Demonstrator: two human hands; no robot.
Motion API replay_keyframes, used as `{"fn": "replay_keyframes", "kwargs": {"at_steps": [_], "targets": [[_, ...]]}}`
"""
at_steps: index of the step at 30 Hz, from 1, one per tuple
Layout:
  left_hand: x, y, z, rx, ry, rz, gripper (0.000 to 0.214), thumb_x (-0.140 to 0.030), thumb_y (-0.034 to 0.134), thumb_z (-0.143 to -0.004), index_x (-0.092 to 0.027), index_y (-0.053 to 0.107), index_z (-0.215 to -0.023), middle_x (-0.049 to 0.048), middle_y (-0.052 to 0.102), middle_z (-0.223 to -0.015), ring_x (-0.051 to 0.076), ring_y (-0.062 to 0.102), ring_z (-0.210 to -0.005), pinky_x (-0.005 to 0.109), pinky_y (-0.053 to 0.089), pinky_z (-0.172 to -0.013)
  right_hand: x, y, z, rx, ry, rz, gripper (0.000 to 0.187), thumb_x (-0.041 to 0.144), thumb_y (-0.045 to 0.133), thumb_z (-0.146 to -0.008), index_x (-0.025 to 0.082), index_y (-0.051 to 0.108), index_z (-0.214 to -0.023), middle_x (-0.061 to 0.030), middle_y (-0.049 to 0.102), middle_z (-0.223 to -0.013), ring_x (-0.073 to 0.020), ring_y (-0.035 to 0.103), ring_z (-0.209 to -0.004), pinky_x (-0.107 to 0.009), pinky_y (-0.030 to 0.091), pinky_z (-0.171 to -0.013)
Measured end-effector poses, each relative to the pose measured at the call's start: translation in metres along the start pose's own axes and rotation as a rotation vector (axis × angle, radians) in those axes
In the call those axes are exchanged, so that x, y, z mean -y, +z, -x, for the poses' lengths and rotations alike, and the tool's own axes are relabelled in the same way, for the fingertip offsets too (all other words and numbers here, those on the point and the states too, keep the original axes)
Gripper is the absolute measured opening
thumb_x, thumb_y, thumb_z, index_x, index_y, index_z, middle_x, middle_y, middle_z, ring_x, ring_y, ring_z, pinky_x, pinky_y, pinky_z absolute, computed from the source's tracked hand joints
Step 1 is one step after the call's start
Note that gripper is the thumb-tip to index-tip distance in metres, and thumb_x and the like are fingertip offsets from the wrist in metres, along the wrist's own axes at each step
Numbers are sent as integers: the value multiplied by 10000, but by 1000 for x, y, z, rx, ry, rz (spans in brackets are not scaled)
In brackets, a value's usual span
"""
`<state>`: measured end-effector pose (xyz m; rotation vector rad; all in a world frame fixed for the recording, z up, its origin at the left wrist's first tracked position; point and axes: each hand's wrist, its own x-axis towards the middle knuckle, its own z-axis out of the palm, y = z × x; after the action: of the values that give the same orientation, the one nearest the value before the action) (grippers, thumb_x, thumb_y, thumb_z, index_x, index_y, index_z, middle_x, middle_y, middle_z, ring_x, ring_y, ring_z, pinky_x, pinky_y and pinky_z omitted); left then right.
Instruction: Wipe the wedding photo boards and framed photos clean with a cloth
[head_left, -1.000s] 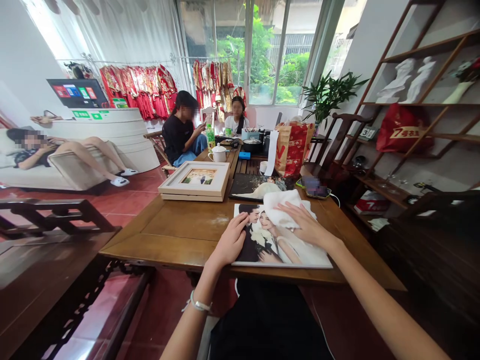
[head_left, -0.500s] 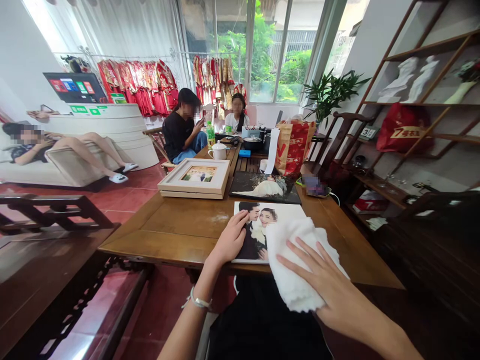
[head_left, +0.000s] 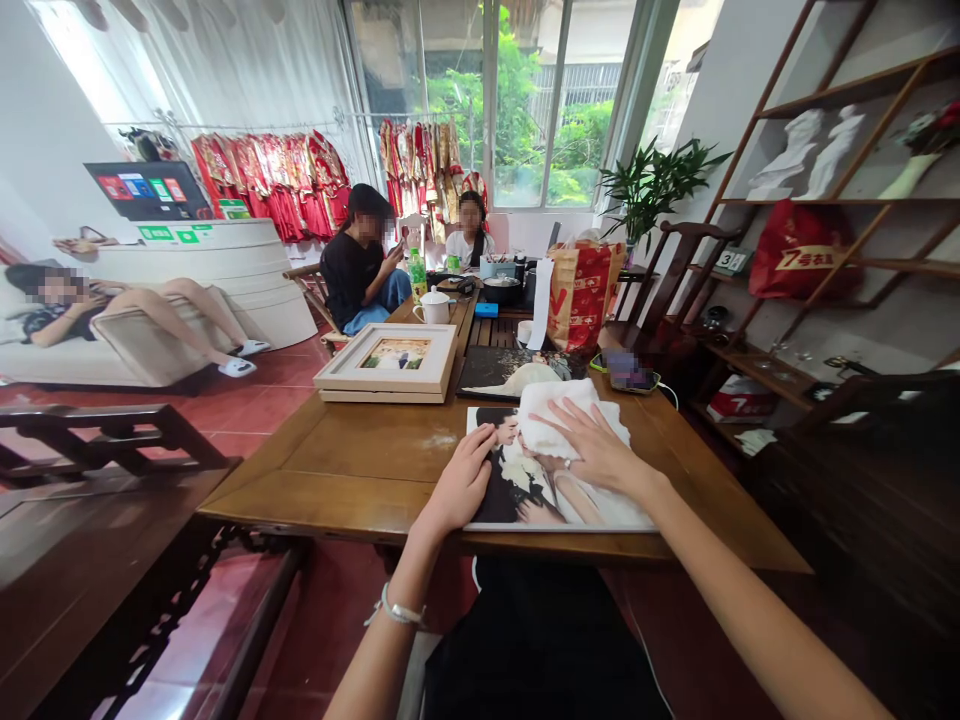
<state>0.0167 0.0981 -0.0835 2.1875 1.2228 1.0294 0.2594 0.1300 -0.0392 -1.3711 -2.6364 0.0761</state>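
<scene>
A wedding photo panel [head_left: 514, 490] lies flat at the table's near edge, showing a couple in black and white clothes. My left hand [head_left: 465, 475] rests on its left side, fingers stretched out and touching the surface, with nothing in it. With fingers spread over a white cloth [head_left: 551, 400], my right hand [head_left: 592, 445] holds it against the panel's upper right part. The cloth covers one of the printed faces there. Just beyond lies a dark photo panel [head_left: 487, 370] with a white gown, its near right part hidden by the cloth.
The wooden table [head_left: 337, 470] also bears stacked framed photos [head_left: 386, 385], a white lidded cup [head_left: 433, 305], a red-and-tan paper bag [head_left: 589, 295] and a phone [head_left: 630, 370] on a cable. Two people sit at the far end; another person lies on a sofa [head_left: 157, 345] at left.
My right hand has moved the white cloth away from me and slightly left, from the near right corner to the panel's upper part. The panel's lower right is uncovered. My left hand stays put.
</scene>
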Motion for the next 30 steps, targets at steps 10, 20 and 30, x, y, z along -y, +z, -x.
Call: {"fn": "replay_keyframes", "kwargs": {"at_steps": [10,20,30], "targets": [[-1,2,1,-16,-7,5,457,-127,360,-866,-180,464,-1308,98,391,-1426,209,305,-1349,457,221,-1141,51,-9,76,15,-142,-37,788,137,494,-731,361,214,-1433,39,163,-1526,-258,72,-1391,-547,74,-1108],[-1,1,0,-3,-15,-6,465,-120,353,-863,-169,458,-1313,104,390,-1427,213,302,-1351,462,217,-1142,43,-7,68,30,-110,-48,896,82,474,-624,359,211,-1434,25,148,-1530,-251,66,-1392,-552,76,-1097],[-2,0,1,2,26,-4,450,-154,354,-887,-199,437,-1327,90,387,-1432,207,298,-1354,461,224,-1140,-4,-11,-43,68,-10,-94,685,293,507,-789,202,286,-1430,-136,359,-1436,-328,276,-1312,-532,170,-1058]]}}
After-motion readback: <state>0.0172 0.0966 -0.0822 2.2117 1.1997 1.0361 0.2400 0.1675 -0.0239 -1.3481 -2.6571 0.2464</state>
